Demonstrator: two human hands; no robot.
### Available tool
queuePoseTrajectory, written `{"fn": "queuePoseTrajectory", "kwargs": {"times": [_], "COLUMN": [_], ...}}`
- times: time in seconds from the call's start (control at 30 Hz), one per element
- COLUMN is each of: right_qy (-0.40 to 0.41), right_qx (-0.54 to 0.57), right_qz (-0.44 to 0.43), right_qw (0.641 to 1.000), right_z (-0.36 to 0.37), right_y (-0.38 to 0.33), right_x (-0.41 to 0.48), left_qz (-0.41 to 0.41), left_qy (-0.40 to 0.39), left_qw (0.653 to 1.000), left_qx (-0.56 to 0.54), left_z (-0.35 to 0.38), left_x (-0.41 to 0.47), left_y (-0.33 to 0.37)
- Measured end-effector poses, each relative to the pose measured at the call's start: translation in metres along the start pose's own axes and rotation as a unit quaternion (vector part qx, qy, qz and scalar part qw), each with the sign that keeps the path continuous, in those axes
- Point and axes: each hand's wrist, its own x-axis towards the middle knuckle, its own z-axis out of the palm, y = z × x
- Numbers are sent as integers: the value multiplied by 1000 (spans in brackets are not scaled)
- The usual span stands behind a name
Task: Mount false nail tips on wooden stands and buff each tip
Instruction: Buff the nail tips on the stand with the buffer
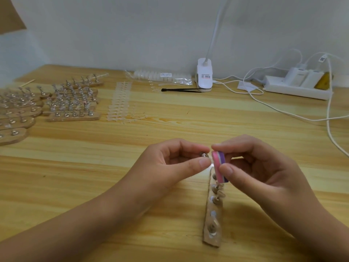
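Nothing reads clearly (the labels on the lamp clamp [204,72] and plastic bag [179,78] are blurred).

**A small nail-craft workstation**

You work at a wood-grain table [94,167] set against a plain white wall [132,31]. A clip-on lamp [204,76] and a loaded power strip [294,87] sit along its back edge. Batches of wooden stands [73,103] and strips of false nail tips [120,103] fill your left side.
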Motion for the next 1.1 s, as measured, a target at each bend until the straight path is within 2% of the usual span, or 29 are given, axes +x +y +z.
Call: {"fn": "queuePoseTrajectory", "kwargs": {"times": [0.07, 0.17, 0.23, 0.37, 0.43, 0.57, 0.63, 0.7, 0.77, 0.87, 0.97, 1.1], "right_qy": [-9, 31, 25, -29, -8, 41, 13, -18, -23, 10, 64, 89], "right_qx": [-17, 28, 20, -45, -26, 26, 3, -37, -55, -31, 0, 21], "right_qz": [-5, -25, -36, -22, -32, -53, -45, -28, -25, -28, -10, 18], "right_qw": [1000, 999, 999, 998, 999, 997, 999, 999, 998, 999, 998, 996], "right_z": [0, 3, 3, 2, 3, 6, 7, 7, 3, -8, -18, -26], "right_y": [0, -2, -2, 5, 6, 4, 7, 9, 8, 4, 3, 8], "right_x": [-1, 3, 4, -1, 0, 7, 5, 2, 2, 4, 6, 10], "left_qz": [-1, -1, -2, -17, -13, -8, -12, -29, -21, 39, 95, 142], "left_qy": [7, -2, -15, 30, 41, 0, -10, 2, 24, 30, -3, -38], "left_qw": [1000, 1000, 999, 997, 997, 1000, 998, 988, 982, 992, 995, 968], "left_qx": [-14, 28, 29, -62, -58, -21, -59, -149, -187, -112, 28, 206], "left_z": [-3, -2, -1, -8, -12, -4, -2, -5, -10, -17, -17, -9], "left_x": [1, 0, 0, 5, 6, 4, 5, 8, 10, 10, 6, 1], "left_y": [1, 0, -2, -1, -2, -7, -8, -5, 1, 7, 8, -1]}}
